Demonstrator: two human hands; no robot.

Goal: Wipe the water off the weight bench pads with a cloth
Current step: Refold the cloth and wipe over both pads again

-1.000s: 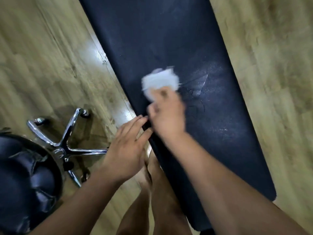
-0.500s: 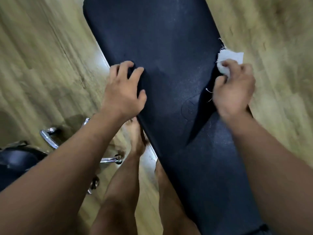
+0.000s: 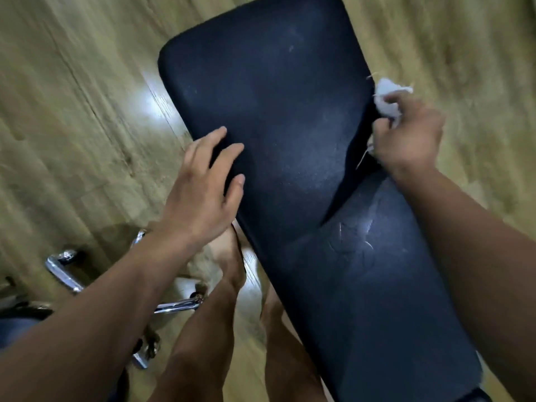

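Observation:
A long black bench pad (image 3: pixel 278 111) runs from the top centre down to the lower right, with faint pale streaks on its surface. My right hand (image 3: pixel 406 140) is at the pad's right edge, fingers closed on a crumpled white cloth (image 3: pixel 387 95) that sticks out above the knuckles. A loose thread hangs below that hand. My left hand (image 3: pixel 203 187) lies on the pad's left edge with its fingers spread flat and nothing in it. A scuffed, creased patch (image 3: pixel 353 239) shows on the pad below my right hand.
Wooden floor (image 3: pixel 72 111) surrounds the bench. A chrome wheeled chair base (image 3: pixel 66 274) and a dark seat (image 3: pixel 17 329) stand at the lower left. My bare legs and a foot (image 3: pixel 229 256) are beside the pad's left edge.
My right hand swept the cloth from the pad's middle to its right edge. My left hand moved up along the left edge and its fingers spread. The view shifted, showing the pad's far end.

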